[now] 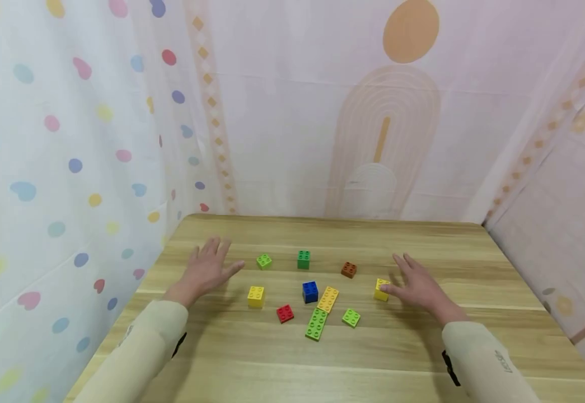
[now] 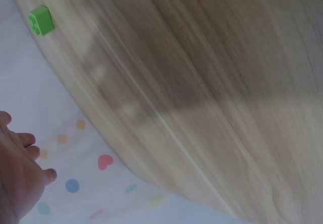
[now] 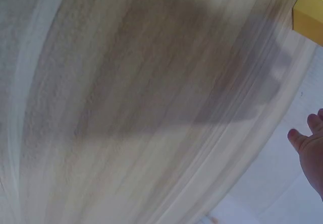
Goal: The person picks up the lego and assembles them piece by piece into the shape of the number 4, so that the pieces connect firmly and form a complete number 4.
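Note:
Toy building bricks lie scattered over the wooden table. My left hand (image 1: 205, 274) hovers at the left with fingers spread, holding nothing. Nearest to it are a small lime brick (image 1: 264, 261) and a tall yellow brick (image 1: 256, 297). At the right, my right hand (image 1: 418, 284) is spread too, its thumb overlapping another yellow brick (image 1: 380, 291) in the head view. The right wrist view has this hand apart from a yellow brick (image 3: 309, 18). Between the hands are a green brick (image 1: 304, 259), a blue brick (image 1: 310, 291), a brown brick (image 1: 349, 270) and a red brick (image 1: 285, 313).
In the middle, a long orange-yellow brick (image 1: 328, 300) meets a long lime brick (image 1: 316, 324) end to end. Another small lime brick (image 1: 351, 318) lies to their right. Patterned curtains (image 1: 282, 112) hang behind and beside the wooden table (image 1: 252, 369).

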